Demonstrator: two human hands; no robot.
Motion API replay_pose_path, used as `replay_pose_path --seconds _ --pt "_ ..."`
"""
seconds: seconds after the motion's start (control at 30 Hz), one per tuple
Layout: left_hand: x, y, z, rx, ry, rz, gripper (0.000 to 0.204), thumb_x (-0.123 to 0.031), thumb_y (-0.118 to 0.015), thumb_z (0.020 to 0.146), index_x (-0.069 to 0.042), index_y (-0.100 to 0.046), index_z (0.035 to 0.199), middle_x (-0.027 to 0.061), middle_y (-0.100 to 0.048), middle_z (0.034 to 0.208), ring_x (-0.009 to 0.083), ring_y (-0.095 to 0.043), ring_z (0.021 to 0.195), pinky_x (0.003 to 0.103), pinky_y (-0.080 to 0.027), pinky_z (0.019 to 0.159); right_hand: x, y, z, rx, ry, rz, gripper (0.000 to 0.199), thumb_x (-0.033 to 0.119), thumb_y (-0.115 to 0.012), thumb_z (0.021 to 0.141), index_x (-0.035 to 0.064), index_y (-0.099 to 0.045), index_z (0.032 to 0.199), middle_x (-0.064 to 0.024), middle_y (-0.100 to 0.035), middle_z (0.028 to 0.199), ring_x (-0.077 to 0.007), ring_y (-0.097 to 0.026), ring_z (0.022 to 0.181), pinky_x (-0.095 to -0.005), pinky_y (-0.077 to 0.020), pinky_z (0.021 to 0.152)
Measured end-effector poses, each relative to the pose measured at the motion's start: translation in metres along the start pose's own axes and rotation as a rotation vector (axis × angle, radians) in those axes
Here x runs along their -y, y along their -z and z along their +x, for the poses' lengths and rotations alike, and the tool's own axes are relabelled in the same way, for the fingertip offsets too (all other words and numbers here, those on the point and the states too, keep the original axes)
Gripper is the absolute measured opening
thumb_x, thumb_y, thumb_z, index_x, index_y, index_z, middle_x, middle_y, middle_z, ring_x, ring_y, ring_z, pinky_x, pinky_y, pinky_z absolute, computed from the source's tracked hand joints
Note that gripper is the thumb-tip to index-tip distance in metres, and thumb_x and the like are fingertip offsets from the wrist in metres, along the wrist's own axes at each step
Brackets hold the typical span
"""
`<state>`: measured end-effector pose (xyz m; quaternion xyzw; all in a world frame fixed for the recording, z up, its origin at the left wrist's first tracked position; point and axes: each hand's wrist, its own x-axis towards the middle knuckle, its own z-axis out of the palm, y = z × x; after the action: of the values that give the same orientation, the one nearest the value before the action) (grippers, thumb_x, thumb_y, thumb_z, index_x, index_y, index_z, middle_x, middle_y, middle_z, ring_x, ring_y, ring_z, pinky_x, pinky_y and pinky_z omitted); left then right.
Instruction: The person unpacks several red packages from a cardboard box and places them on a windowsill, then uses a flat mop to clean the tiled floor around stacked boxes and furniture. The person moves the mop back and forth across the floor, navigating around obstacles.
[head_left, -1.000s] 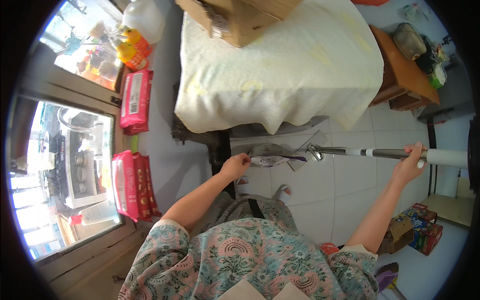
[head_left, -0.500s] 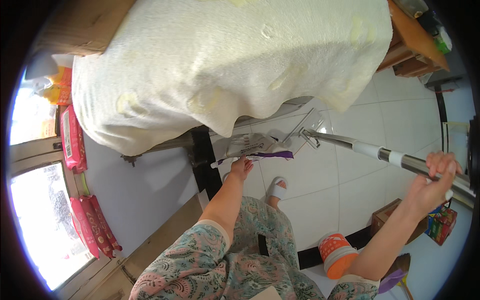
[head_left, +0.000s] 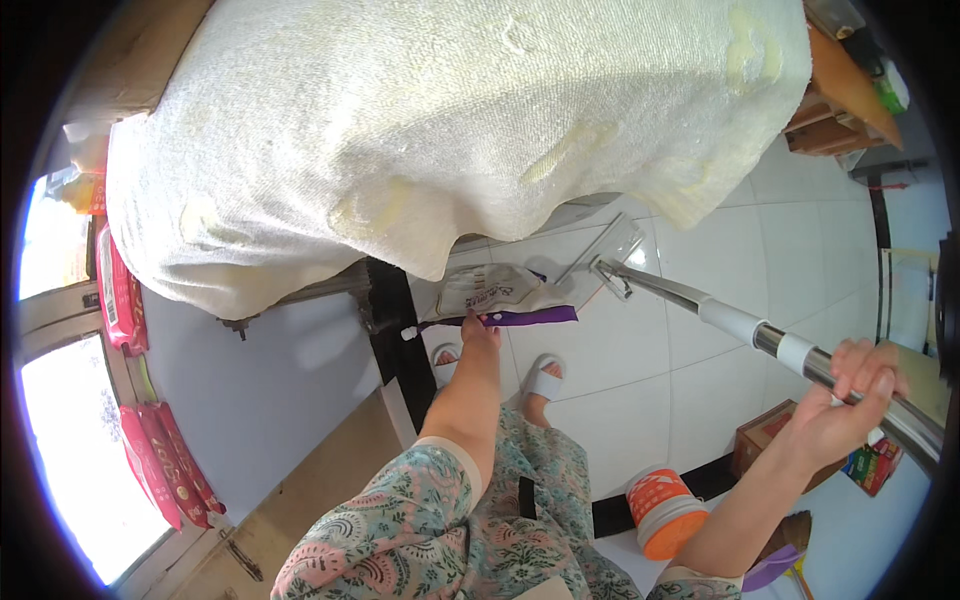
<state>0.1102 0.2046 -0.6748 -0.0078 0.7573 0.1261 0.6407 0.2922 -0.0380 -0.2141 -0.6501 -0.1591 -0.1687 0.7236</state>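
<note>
Metal pole [head_left: 768,338] wrapped in my right hand [head_left: 845,402], purple-edged bag [head_left: 500,290] pinched in my left hand [head_left: 482,334].
Too loose a pinch might let the bag slip.

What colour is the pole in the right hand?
Shiny silver: the pole has white collars and shows best in the head view, in the right hand.

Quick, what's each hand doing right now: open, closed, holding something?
Left hand: closed, pinching the edge of a purple-edged pale bag.
Right hand: closed around a silver-and-white pole.
</note>
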Motion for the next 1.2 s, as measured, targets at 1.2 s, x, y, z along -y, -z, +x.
replay_pose_path --seconds 1.2 --pt "-0.262 0.355 -0.642 0.488 -1.277 0.262 0.023 -0.021 -0.061 0.084 0.001 -0.062 0.076 -0.0045 -0.046 0.056 0.0028 -0.039 0.048 0.019 -0.028 0.045 0.015 -0.147 -0.071 0.641 -0.319 -0.123 0.022 0.011 -0.072 0.076 0.0068 -0.051 0.072 0.0046 -0.044 0.066 -0.0061 -0.04 0.062 -0.0216 -0.0353 0.06"
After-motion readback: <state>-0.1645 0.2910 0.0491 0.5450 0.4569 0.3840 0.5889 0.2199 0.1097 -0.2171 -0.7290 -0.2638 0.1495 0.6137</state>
